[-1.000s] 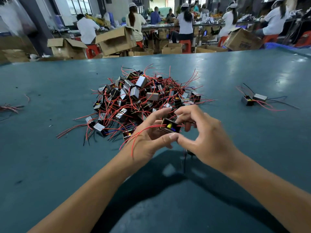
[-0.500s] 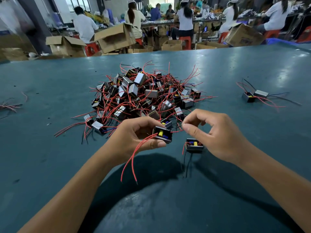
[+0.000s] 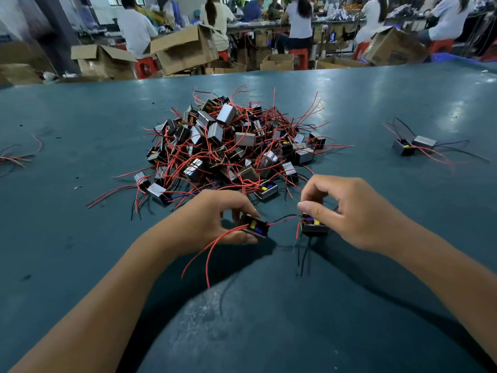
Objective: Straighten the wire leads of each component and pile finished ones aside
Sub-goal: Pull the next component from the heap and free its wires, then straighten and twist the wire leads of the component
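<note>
My left hand grips a small black component with yellow and blue parts; two red leads curve down and left from it. A thin black lead runs from it to the right, where my right hand pinches its end between thumb and forefinger. A second black component lies on the table just under my right hand, its dark leads trailing toward me. Behind both hands sits a big tangled heap of components with red wires.
Two components with straight leads lie apart at the right on the teal table. Loose wire ends lie at the far left. Cardboard boxes and seated people stand beyond the table's far edge.
My hands have drawn apart and come lower. The right hand now pinches the black lead stretched out from the held component. The second component has stayed on the table.
</note>
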Demonstrator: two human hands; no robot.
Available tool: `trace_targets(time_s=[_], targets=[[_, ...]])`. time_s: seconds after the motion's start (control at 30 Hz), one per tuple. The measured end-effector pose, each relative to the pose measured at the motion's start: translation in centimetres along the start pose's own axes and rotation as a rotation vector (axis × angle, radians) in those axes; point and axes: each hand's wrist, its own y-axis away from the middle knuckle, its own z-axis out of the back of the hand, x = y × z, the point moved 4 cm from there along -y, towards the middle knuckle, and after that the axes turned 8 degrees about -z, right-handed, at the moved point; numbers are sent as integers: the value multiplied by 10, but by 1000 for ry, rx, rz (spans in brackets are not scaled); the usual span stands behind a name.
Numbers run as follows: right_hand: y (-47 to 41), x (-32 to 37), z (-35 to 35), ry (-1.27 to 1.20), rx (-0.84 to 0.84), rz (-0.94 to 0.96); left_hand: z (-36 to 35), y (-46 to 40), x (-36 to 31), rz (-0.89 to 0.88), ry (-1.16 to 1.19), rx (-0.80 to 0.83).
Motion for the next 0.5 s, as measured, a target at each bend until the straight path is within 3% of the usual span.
trace_targets(time_s=[0.07, 0.2, 0.27, 0.37, 0.4, 0.5], targets=[[-1, -3, -2, 18, 41, -5, -3, 0, 2, -22, -74, 74], [-1, -8, -7, 9, 76, -17, 11, 12, 9, 183, -12, 249], [-1, -9, -7, -4, 65, -20, 30, 17, 7, 213, 16, 154], [-3, -6, -6, -7, 30, 3, 43, 7, -10, 152, 105, -243], [-3, -4, -7, -11, 18, 14, 38, 0, -18, 134, 113, -303], [-4, -1, -7, -26, -12, 34, 4, -17, -39, 39, -36, -211]])
